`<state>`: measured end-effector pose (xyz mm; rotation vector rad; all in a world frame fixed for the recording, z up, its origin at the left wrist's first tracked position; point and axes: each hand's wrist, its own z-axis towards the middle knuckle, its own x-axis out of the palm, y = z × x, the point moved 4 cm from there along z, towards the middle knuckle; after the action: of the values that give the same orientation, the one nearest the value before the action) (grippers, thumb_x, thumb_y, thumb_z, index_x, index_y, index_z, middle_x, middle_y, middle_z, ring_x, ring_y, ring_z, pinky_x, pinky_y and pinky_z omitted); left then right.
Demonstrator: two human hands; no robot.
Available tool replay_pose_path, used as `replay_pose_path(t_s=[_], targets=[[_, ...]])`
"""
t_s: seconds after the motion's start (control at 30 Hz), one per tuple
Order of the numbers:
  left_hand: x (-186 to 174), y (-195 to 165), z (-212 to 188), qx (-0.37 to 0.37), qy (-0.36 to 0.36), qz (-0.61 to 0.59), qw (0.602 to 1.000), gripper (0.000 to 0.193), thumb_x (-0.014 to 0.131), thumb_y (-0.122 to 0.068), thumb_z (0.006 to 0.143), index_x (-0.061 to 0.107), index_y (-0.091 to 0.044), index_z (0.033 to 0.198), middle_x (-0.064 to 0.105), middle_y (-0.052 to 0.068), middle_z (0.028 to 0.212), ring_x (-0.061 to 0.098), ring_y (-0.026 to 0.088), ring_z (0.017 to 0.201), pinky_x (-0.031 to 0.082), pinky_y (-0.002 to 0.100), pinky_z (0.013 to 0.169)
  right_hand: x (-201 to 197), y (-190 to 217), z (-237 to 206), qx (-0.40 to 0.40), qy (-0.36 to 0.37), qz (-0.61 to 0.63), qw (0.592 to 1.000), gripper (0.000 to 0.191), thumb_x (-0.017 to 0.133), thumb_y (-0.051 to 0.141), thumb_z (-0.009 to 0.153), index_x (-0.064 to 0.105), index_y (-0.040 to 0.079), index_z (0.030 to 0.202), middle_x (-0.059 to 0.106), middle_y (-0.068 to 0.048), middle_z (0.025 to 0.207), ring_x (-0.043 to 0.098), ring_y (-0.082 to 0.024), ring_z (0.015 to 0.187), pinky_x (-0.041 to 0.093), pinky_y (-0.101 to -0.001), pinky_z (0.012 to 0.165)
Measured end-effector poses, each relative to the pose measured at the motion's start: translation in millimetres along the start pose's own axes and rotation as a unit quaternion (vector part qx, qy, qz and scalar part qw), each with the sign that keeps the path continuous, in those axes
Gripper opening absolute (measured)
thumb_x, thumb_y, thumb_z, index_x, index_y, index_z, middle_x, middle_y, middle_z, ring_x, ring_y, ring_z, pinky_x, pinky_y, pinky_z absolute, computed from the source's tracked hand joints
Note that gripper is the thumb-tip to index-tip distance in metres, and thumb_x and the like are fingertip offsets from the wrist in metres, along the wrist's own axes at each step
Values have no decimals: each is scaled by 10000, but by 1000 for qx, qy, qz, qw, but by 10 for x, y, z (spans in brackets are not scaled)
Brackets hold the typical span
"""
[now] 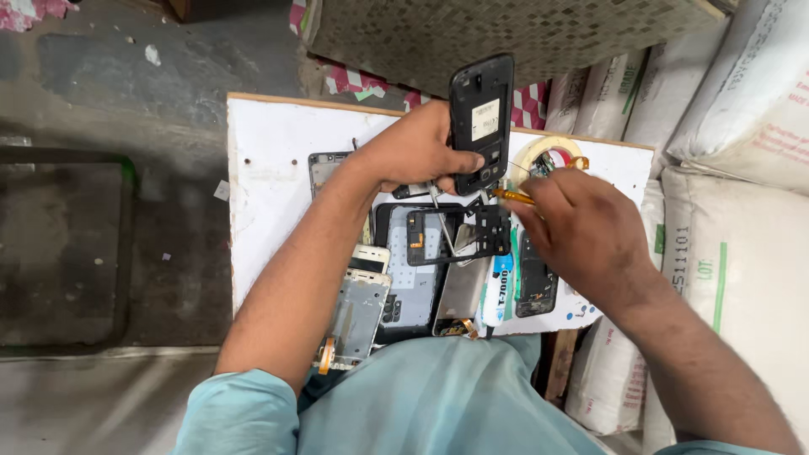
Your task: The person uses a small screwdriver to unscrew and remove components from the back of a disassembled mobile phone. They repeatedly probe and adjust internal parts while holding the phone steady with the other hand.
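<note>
Head view, read from nine o'clock across: bare concrete floor [101, 101] fills the left, then a white board serving as the surface [270, 168] begins, crowded with phone parts. At its seven o'clock corner lies a silver frame [358, 316] with a small orange flex at its lower end, and just beside it toward the middle a grey back plate [413, 278] and a black mid-frame [472, 227] overlap in a loose pile. The left hand [413, 152] rises over that pile, fingers curled tight around the lower edge of a black phone [481, 118], which stands upright with its open back toward the camera, at twelve o'clock of the surface and clear of it. At four o'clock from the phone the right hand [573, 223] is pressed together, pinching a yellow-handled tool [512, 197] whose tip points at the phone's bottom corner; whether the tip touches I cannot tell. A white glue tube [497, 291] lies below, and a tape roll [548, 156] sits behind the right hand at one o'clock. White sacks [742, 168] are stacked at three o'clock. To work that corner well, my judgement is that the left thumb should brace the phone firmly near the tool tip, the tool should go in shallow and square to the seam, and pressure should stay light so the tip cannot skid into the exposed back.
</note>
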<state>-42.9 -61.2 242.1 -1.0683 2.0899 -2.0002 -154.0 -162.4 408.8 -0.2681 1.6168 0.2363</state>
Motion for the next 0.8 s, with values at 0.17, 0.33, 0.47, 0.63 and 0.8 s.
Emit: replay_pose_path(t_s=[0.17,0.33,0.47,0.63,0.8], targets=[[33,-14,21,2,2,-17,1000,160,758,-7,879,723,29,1031,764,58,845,696,87,608,579,230,500,-143,1,69,-88,63,-43,993,131,754,142,884,707,64,979,545,-60,816,591,-252,808,522,-408,730],[46,-2,21,4,3,-17,1000,151,749,-5,885,715,37,1025,759,64,834,688,82,603,566,234,490,-143,69,85,-149,39,-72,986,139,761,126,869,702,36,956,515,-34,770,585,-218,750,526,-379,663],[49,-36,-13,8,0,-22,1000,141,747,-5,885,716,35,1017,761,62,825,683,75,592,565,231,486,-82,92,68,-121,7,-69,990,138,793,134,896,675,63,893,533,-35,748,600,-215,684,509,-380,576],[37,74,-12,-26,-27,11,999,137,765,-16,876,717,38,993,761,77,792,665,84,557,548,234,477,125,10,-105,68,-6,20,997,243,815,212,968,674,79,822,622,-76,679,605,-253,556,485,-403,504],[82,267,109,14,1,18,1000,177,763,-28,877,718,13,1043,752,55,844,670,99,595,579,262,509,277,-139,-323,183,-13,89,979,171,777,223,964,717,69,920,684,-148,769,656,-345,641,525,-438,565]])
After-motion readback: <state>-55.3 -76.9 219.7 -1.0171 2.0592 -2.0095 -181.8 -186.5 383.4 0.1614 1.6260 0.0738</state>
